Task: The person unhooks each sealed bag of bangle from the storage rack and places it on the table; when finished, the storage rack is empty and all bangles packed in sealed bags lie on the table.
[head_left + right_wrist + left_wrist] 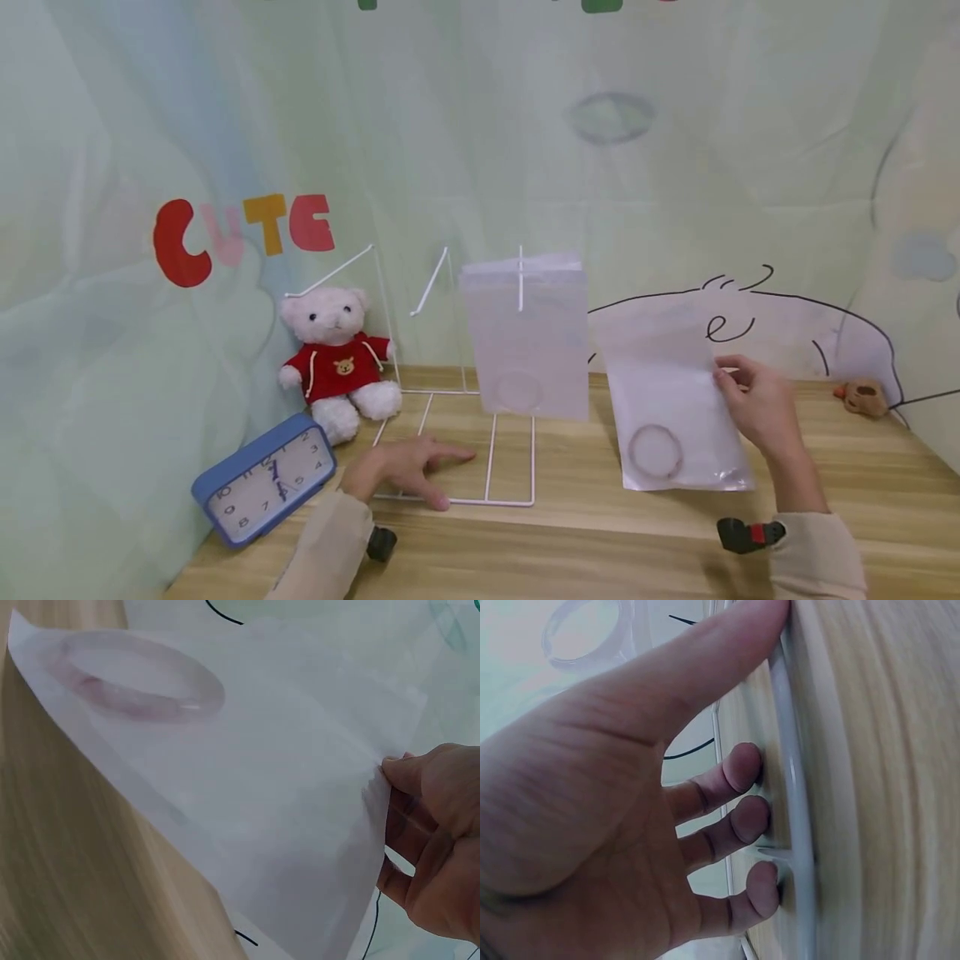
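Observation:
My right hand (761, 408) pinches the right edge of a translucent white plastic bag (667, 400) between thumb and fingers. Low inside the bag shows a round bangle-like ring (632, 452), reddish in the right wrist view. Its lower end hangs close over the table. My left hand (408, 467) lies over the base of a white wire rack (532, 458), fingers spread and holding nothing. In the left wrist view its thumb is right at the front bar (799, 810). Similar bags (525, 333) hang together on the rack's right hook, a ring faintly visible in the front one.
Two more rack hooks (429, 282) stick forward at the left and middle. A white teddy bear (330, 367) in a red top sits beside the rack. Before it leans a blue clock (266, 479). A small brown toy (862, 398) lies far right, against the printed curtain (480, 125).

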Motion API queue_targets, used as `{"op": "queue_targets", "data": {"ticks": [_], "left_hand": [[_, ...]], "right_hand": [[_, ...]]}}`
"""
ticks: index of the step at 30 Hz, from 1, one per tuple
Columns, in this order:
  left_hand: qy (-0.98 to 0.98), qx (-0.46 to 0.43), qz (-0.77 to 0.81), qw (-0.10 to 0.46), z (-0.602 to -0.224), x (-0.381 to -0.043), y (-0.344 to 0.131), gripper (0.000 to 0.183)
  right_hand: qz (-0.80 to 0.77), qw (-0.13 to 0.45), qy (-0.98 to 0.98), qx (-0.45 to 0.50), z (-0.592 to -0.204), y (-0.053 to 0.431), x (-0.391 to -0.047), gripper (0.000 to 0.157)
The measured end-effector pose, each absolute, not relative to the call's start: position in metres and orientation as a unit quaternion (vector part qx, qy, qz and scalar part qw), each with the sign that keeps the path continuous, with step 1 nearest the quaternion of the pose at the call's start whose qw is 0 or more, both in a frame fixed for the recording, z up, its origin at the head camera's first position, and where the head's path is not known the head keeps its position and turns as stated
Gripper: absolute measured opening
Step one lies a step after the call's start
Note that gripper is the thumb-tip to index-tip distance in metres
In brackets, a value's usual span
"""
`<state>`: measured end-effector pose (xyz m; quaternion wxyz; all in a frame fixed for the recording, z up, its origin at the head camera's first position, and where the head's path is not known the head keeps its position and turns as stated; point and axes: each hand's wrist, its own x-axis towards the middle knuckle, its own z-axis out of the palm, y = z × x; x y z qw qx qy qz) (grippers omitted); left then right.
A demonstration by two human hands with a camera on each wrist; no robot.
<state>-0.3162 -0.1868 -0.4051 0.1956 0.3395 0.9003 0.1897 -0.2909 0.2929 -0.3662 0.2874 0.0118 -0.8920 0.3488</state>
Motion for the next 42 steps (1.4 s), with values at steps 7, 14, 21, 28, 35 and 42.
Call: {"op": "queue_targets", "data": {"ticks": [7,14,21,28,35,42], "left_hand": [[0.904,0.329,0.187,0.196,-0.405,-0.315,-0.188,0.078],[0.904,0.336,0.181,0.193,-0.405,-0.315,-0.187,0.079],[0.904,0.336,0.183,0.193,-0.406,-0.314,-0.186,0.077],[0.904,0.336,0.184,0.189,-0.407,-0.314,-0.186,0.077],[0.902,0.343,0.183,0.187,-0.407,-0.314,-0.187,0.077],[0.903,0.337,0.182,0.192,-0.407,-0.314,-0.187,0.077]], "right_hand": [[0.365,0.214,-0.906,-0.004,-0.377,0.287,-0.296,0.033],[0.37,0.203,-0.906,0.001,-0.386,0.284,-0.3,0.031],[0.365,0.192,-0.911,0.018,-0.39,0.277,-0.301,0.034],[0.369,0.185,-0.91,0.029,-0.395,0.272,-0.304,0.026],[0.373,0.169,-0.911,0.046,-0.398,0.267,-0.308,0.019],[0.382,0.132,-0.913,0.05,-0.401,0.263,-0.308,0.02]]}}
